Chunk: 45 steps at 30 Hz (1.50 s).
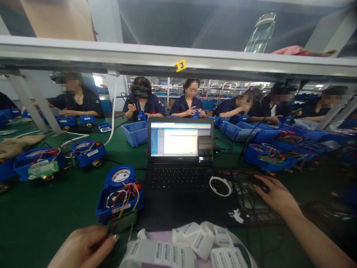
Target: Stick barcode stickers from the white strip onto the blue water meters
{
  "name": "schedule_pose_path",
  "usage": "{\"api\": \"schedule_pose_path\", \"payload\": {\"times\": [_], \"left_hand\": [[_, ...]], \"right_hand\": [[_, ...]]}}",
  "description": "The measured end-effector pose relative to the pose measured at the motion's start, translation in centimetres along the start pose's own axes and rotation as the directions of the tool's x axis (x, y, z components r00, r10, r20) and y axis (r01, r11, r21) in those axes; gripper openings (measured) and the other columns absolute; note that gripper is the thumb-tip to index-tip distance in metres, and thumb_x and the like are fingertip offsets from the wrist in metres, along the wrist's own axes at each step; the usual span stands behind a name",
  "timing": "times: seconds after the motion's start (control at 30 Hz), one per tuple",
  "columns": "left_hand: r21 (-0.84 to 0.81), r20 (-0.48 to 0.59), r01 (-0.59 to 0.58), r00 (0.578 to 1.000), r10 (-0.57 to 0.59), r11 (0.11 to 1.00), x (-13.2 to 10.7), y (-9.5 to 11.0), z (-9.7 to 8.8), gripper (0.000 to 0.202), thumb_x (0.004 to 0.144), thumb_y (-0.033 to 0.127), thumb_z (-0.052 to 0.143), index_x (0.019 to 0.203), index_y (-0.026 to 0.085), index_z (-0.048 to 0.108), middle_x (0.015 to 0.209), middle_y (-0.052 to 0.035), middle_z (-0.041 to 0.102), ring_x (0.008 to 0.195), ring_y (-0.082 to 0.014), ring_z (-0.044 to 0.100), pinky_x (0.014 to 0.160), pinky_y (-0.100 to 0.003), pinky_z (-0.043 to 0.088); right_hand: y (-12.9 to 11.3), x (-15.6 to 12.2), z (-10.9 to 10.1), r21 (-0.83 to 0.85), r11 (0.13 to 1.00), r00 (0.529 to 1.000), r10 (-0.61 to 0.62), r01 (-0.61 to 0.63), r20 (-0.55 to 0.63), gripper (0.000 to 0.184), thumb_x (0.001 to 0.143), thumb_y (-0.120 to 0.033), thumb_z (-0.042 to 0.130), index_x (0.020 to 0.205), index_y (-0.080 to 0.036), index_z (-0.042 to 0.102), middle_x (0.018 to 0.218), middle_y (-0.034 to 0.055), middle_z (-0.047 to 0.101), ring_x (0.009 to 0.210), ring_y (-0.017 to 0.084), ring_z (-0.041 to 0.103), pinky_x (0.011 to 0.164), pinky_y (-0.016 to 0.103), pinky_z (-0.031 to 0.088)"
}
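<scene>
My left hand (83, 247) is at the bottom edge, fingers curled, pinching the green circuit board (122, 222) that hangs by coloured wires from an open blue water meter (119, 195). My right hand (275, 195) rests over a black computer mouse (258, 182) on a dark mouse pad (251, 212), fingers wrapped on it. Between the hands stands an open black laptop (181, 175) with a lit screen. A small black device (205, 149) leans on the screen, and a white ring (220, 186) lies on the laptop deck. Strips of barcode labels (184, 247) lie in front of me.
More open blue meters (87, 152) with wiring sit on the green table (50, 216) at left and right. Blue plastic bins (136, 133) stand behind the laptop. Several people in dark blue work across the table. A metal shelf rail (178, 59) runs overhead.
</scene>
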<state>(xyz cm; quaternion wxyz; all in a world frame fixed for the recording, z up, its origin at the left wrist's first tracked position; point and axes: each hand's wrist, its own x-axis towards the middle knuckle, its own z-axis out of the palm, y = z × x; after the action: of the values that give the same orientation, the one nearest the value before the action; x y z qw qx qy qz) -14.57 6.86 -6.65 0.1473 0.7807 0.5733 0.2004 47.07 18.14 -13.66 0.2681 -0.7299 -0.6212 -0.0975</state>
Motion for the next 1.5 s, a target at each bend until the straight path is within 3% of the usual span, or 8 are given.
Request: {"api": "schedule_pose_path", "payload": {"times": [0.7,1.03,1.37,1.5], "left_hand": [[-0.023,-0.025,-0.029,0.999,0.028,0.999,0.5,1.4,-0.7,0.053,0.088,0.058,0.039,0.055,0.019,0.056,0.052,-0.0015,0.051,0.047,-0.0111,0.05,0.048,-0.023,0.033],[-0.007,-0.035,-0.028,0.999,0.028,1.0,0.2,0.2,-0.3,0.052,0.088,0.057,0.04,0.055,0.019,0.056,0.052,-0.0014,0.05,0.046,-0.0116,0.047,0.049,-0.025,0.032],[0.001,-0.013,-0.017,1.0,0.017,1.0,1.1,2.7,-1.4,0.05,0.086,0.053,0.043,0.053,0.017,0.053,0.051,-0.001,0.05,0.046,-0.0105,0.049,0.048,-0.023,0.032],[0.05,0.02,0.003,1.0,-0.004,0.999,1.0,3.5,-2.0,0.048,0.088,0.048,0.039,0.053,0.016,0.046,0.051,-0.0009,0.045,0.048,-0.01,0.043,0.049,-0.023,0.028]], "right_hand": [[0.0,0.1,-0.2,-0.01,0.999,0.998,0.049,-0.049,0.035,0.063,0.077,-0.059,0.038,0.122,-0.022,0.06,0.12,0.0125,0.052,0.107,0.034,0.054,0.094,0.052,0.046],[-0.2,-0.2,-0.6,-0.036,0.996,0.997,0.076,-0.076,0.001,0.06,0.075,-0.057,0.04,0.118,-0.022,0.061,0.115,0.0124,0.053,0.106,0.035,0.053,0.094,0.051,0.045],[-0.9,-0.2,-1.3,-0.06,0.992,0.993,0.109,-0.107,0.043,0.059,0.075,-0.057,0.039,0.117,-0.023,0.061,0.116,0.0128,0.053,0.107,0.035,0.052,0.09,0.049,0.044],[0.2,-0.3,-1.1,-0.134,0.982,0.985,0.143,-0.129,0.096,0.065,0.076,-0.061,0.034,0.122,-0.023,0.058,0.12,0.0149,0.052,0.112,0.036,0.05,0.088,0.047,0.043]]}}
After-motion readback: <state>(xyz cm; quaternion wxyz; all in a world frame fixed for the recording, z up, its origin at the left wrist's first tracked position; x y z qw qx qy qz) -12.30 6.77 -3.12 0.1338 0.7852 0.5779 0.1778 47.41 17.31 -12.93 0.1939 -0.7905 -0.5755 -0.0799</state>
